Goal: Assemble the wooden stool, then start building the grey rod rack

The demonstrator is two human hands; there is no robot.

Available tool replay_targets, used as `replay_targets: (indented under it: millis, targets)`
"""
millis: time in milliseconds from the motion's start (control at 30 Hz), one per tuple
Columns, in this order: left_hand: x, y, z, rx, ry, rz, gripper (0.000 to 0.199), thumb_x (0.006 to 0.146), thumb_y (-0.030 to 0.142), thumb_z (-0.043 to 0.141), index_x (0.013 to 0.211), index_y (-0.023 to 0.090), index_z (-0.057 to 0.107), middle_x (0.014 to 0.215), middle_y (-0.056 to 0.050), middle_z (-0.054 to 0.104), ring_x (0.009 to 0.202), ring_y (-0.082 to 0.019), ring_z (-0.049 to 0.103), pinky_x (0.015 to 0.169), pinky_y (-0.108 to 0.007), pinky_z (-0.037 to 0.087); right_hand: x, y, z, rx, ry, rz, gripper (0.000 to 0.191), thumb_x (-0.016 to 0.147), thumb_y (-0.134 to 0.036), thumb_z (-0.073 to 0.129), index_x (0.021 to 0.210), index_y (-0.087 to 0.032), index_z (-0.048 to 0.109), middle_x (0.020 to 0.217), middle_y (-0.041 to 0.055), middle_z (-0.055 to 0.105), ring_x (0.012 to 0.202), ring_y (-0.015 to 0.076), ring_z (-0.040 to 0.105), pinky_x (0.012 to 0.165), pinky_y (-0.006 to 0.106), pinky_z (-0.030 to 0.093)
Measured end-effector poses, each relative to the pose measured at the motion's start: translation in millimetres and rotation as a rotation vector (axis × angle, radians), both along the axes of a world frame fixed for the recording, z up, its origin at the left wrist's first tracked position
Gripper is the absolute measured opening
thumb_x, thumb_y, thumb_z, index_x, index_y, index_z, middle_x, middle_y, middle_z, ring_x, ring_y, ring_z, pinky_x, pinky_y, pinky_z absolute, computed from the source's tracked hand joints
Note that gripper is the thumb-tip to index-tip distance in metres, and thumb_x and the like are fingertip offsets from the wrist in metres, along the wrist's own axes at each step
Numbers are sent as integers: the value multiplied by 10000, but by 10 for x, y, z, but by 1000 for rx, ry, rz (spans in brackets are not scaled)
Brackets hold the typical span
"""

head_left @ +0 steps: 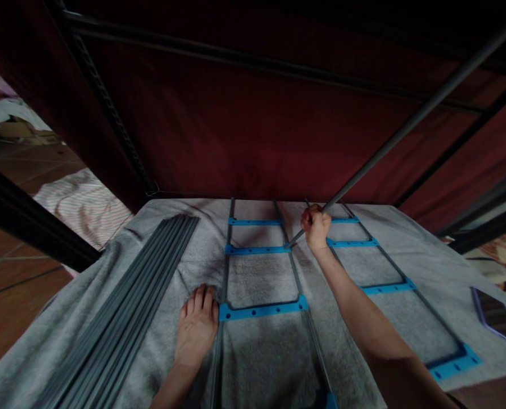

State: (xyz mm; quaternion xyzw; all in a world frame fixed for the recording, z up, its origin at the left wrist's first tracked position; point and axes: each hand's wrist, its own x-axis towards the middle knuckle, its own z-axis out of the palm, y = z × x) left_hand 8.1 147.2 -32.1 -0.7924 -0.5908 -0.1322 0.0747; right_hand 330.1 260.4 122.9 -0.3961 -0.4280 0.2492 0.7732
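My right hand [316, 226] is closed around a long grey rod [376, 156] that slants from the upper right down to the frame. The rod's lower tip meets the right end of a blue crossbar [256, 250] on the middle frame. My left hand [198, 321] lies flat, palm down, on the grey cloth, its fingertips beside the left end of a nearer blue crossbar [263, 310]. Grey rods run along both sides of this ladder-like frame. A second such frame, with blue crossbars [389, 287], lies to the right, partly behind my right forearm.
A bundle of several grey rods [129, 312] lies on the cloth [342, 352] at the left. A phone [496, 316] rests near the right edge. Dark red fabric [235, 125] with dark metal bars stands behind the work surface.
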Motion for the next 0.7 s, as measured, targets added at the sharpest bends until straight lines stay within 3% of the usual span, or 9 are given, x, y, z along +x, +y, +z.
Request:
replay_targets:
  millis: [233, 700]
  targets:
    - [-8, 3, -13, 16, -5, -16, 419, 929, 251, 367, 1295, 118, 520, 1349, -167, 497, 1194, -304, 470, 946, -441, 386, 71, 304, 64, -50, 29, -79, 303, 735, -387, 524, 538, -238, 347, 419, -97, 301, 346, 60, 243, 341, 216, 170]
    - [-41, 15, -108, 33, -52, -4, 403, 926, 210, 375, 1284, 123, 539, 1335, -155, 520, 1208, -298, 465, 951, -443, 389, -1, 553, 21, -108, 76, 72, 366, 701, -396, 617, 561, -236, 319, 441, -111, 279, 357, 51, 213, 333, 203, 159]
